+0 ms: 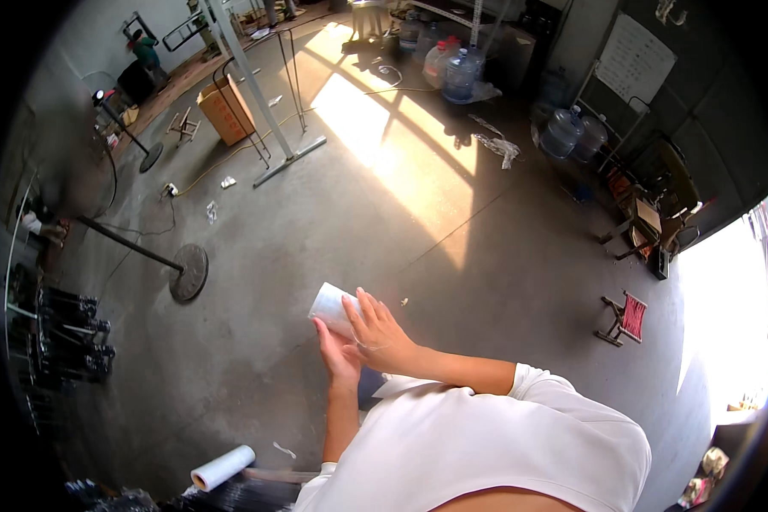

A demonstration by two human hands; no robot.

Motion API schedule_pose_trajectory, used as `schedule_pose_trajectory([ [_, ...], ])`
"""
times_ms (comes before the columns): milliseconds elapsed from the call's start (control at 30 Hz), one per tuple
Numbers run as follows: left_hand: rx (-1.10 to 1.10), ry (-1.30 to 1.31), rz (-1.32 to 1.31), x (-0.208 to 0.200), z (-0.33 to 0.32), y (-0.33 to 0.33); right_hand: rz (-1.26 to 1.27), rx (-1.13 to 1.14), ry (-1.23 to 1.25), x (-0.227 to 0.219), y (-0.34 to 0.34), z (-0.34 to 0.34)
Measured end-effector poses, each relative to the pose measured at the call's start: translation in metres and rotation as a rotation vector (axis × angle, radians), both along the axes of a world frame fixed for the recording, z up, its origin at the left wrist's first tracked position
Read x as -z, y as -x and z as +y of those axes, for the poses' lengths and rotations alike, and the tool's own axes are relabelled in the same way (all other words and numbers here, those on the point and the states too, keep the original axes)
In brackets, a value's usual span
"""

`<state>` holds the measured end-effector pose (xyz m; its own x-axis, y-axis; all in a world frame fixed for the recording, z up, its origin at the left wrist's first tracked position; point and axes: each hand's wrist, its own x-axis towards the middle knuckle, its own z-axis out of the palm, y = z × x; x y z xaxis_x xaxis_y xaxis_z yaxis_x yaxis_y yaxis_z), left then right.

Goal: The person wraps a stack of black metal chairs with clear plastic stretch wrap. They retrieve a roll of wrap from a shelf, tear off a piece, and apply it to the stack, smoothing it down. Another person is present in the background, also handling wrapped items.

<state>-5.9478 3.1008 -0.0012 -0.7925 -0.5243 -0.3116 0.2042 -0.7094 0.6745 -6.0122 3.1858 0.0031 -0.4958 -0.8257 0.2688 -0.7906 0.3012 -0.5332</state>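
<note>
A whitish roll of plastic stretch film [328,303] is between my two hands, out in front of my body. My left hand [341,357] supports it from below and the left, thumb along its side; most of the left fingers are hidden. Across the roll's right side lies my right hand [382,337], fingers extended and pressed against it. A thin clear strand of film shows by the right palm. Another white roll of stretch film [224,468] with a brown core rests at the lower left, beside black-wrapped goods [247,495].
Stand fans with round bases [189,271] are on the left. A cardboard box [226,111] leans by a metal frame [290,162]. Water jugs [462,77] stand at the back, more at right. A small red-seated folding stool [627,317] is at right. Another person [145,55] is far left.
</note>
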Motion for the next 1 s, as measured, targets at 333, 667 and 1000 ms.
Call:
schedule_pose_trajectory([
  [333, 0.327, 0.366, 0.117, -0.039, -0.041, 0.232, -1.05, 0.406, 0.577, -0.043, 0.246, 0.012],
  [667, 1.127, 0.421, 0.344, -0.028, -0.041, 0.502, -1.967, -0.347, 1.167, -0.015, 0.46, 0.031],
  [1000, 0.306, 0.225, 0.101, -0.027, -0.032, 0.706, -0.999, 0.495, 0.534, -0.038, 0.704, 0.014],
])
